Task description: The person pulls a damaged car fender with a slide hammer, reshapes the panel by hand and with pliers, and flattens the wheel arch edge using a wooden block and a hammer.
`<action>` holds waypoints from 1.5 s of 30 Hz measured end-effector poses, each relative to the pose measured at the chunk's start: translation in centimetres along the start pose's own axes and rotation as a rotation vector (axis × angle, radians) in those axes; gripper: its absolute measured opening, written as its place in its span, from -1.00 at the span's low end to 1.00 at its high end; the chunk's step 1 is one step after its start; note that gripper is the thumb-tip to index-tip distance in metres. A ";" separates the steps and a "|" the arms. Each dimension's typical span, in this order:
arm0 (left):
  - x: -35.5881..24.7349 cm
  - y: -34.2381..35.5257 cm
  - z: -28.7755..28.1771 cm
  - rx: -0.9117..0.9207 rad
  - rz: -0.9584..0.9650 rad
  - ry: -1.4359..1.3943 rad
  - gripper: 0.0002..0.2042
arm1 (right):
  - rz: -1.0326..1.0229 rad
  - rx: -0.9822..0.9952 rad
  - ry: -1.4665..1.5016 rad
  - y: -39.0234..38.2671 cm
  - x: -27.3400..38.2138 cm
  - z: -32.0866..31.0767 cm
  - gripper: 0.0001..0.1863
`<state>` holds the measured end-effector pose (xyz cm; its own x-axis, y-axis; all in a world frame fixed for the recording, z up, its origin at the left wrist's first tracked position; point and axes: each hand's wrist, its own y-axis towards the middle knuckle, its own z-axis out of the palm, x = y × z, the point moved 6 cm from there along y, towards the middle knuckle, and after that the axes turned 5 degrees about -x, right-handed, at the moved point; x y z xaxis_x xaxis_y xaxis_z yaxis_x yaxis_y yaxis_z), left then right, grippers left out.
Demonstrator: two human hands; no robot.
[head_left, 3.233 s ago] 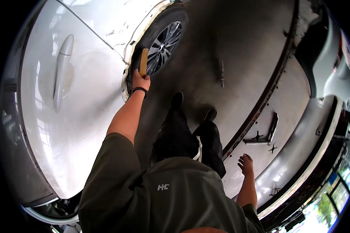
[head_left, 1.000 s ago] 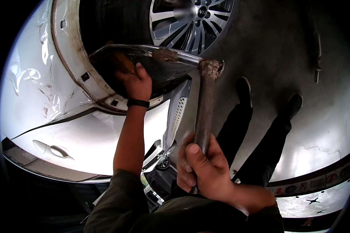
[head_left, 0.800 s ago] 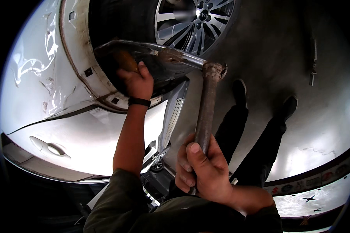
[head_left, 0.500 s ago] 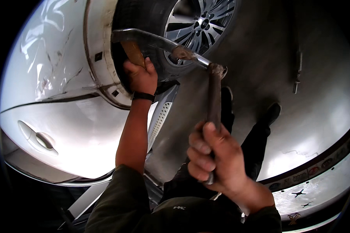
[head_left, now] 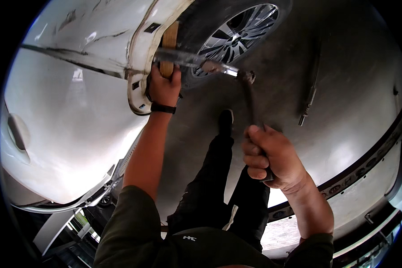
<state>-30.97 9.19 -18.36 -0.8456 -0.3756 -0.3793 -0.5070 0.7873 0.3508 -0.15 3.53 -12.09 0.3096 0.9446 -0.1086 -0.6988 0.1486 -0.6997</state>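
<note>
Both fists closed: our left hand [head_left: 164, 88] braces a tan wooden block [head_left: 169, 44] against the white wheel-arch panel [head_left: 140, 53], our right hand [head_left: 272, 158] grips a blurred dark-handled hammer [head_left: 248, 89]; a glancing swing could strike knuckles.

Left hand [head_left: 164, 88] on wood block [head_left: 169, 48] at wheel-arch edge [head_left: 140, 67]; wheel [head_left: 236, 33] right of it. Hammer [head_left: 250, 96] extends from right hand [head_left: 272, 158] toward arch.

No packages, labels, signs or screens can be made out anywhere in this view.
</note>
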 end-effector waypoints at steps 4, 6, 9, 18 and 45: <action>0.6 -0.2 1.1 0.070 0.141 -0.116 -0.62 | 0.137 -0.030 -0.046 1.5 -1.8 -0.5 -0.78; 1.0 -0.2 2.1 0.155 0.109 -0.146 -0.65 | 0.131 0.028 0.063 2.2 -2.4 -1.2 -0.78; 0.7 0.1 1.9 0.051 0.146 -0.270 -0.65 | 0.117 0.145 0.267 2.7 -3.9 -1.3 -0.75; 0.8 0.9 3.2 0.070 0.086 -0.484 -0.60 | 0.105 0.345 0.535 4.8 -5.7 -1.5 -0.68; -3.2 0.5 0.6 -0.054 0.358 0.003 -0.55 | -0.309 -0.374 -1.077 7.1 0.7 -4.8 -0.62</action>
<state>-28.43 11.08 -17.52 -0.9716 -0.0826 -0.2219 -0.1871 0.8423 0.5056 -1.81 3.81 -20.57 -0.3962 0.6695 0.6283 -0.4020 0.4888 -0.7743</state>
